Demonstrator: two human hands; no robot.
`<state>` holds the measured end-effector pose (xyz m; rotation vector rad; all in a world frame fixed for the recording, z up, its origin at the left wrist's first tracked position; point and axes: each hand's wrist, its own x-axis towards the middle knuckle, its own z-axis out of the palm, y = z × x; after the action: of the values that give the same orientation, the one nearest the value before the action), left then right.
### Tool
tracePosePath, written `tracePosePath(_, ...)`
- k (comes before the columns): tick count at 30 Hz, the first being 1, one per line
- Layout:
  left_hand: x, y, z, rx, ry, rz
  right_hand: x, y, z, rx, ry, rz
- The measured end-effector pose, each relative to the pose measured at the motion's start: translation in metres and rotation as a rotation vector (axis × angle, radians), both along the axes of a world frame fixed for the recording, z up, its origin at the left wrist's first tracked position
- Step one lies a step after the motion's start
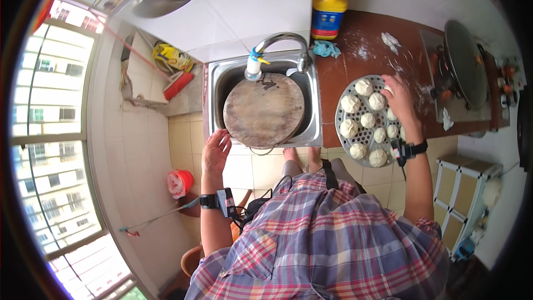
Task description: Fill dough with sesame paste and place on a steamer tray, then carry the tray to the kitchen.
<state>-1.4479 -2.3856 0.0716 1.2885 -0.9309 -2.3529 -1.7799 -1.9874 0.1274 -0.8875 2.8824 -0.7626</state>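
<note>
A round perforated metal steamer tray (373,123) holds several pleated white dough buns, such as the large bun (350,103) at its left side. Over the tray's upper right part, my right hand (399,99) has thumb and fingers around a small dough bun (388,90), which they partly cover. My left hand (217,150) is held with slightly spread fingers at the sink's front left corner, holding nothing. Close to its fingertips is the edge of a round wooden chopping board (264,110), which lies across the steel sink (315,133) under the faucet (287,36).
Flour and scraps dust the red-brown counter (354,60). A yellow bottle (329,12) and a blue cloth (327,48) stand behind the tray. At right, a wok (465,64) sits tilted on the gas stove (433,50). A red bin (180,182) is on the floor at left.
</note>
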Motion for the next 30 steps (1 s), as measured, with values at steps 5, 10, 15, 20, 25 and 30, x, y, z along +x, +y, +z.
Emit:
tracePosePath(5,0.027,-0.006,-0.003,0.131,0.185,0.157,0.029,-0.088,0.014,-0.184,-0.108,0.258)
tracePosePath(10,-0.003,0.035,0.057,0.381,0.595,0.167,0.034,-0.155,-0.006,-0.618,-0.801,0.095)
tracePosePath(15,-0.015,0.047,0.073,0.341,0.723,0.146,0.056,-0.185,-0.016,-0.71,-1.191,0.141)
tracePosePath(20,-0.016,0.049,0.056,0.433,0.618,0.245,0.068,-0.199,-0.045,-0.174,-0.22,0.422)
tracePosePath(25,-0.027,0.032,0.041,0.518,0.589,0.184,0.075,-0.217,-0.054,0.198,0.015,0.455)
tracePosePath(30,-0.056,0.001,0.03,0.587,0.467,0.023,0.068,-0.229,-0.082,0.33,0.174,0.418)
